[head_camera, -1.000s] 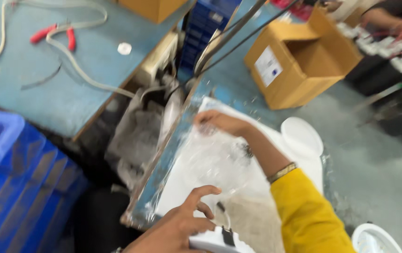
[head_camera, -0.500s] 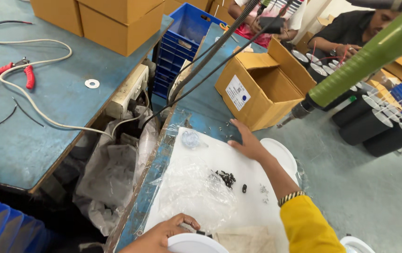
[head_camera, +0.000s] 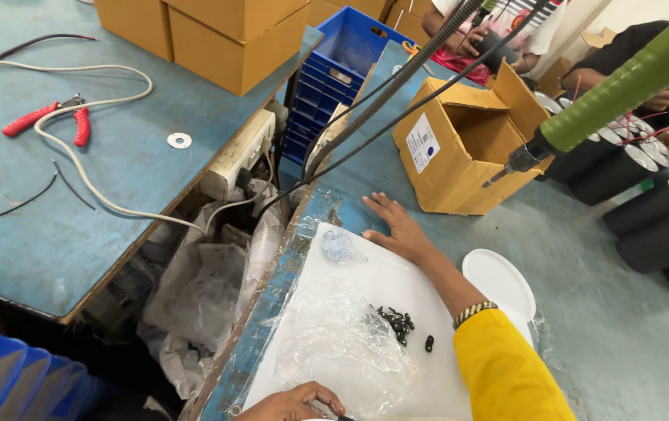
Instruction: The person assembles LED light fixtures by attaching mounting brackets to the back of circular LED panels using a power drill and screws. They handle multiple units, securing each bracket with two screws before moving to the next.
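Looking down from the head camera: the right hand [head_camera: 398,228] lies flat, fingers spread, palm down on the far edge of a white sheet [head_camera: 397,292] that covers the near part of the teal tabletop [head_camera: 584,327]. Likely it pins the sheet so it does not slide. It grips nothing.

The left hand [head_camera: 297,403] sits at the near edge of the sheet, mostly cut off by the frame; fingers curl over something at the bottom edge, but what it is and how firmly it is held cannot be told. Crumpled clear plastic wrap [head_camera: 342,343] lies just beyond it.

A small heap of black parts [head_camera: 398,321] rests mid-sheet, one stray piece [head_camera: 429,343] just beside it, between the two hands. A small clear cap [head_camera: 338,245] lies at the sheet's far left corner, near the right fingertips.

A white round lid [head_camera: 500,282] sits right of the forearm. An open cardboard box [head_camera: 467,148] stands beyond the right hand. A green hanging tool [head_camera: 623,82] points down toward the box.

On the neighbouring bench, left: red-handled pliers [head_camera: 50,121] and a white cable [head_camera: 77,160].
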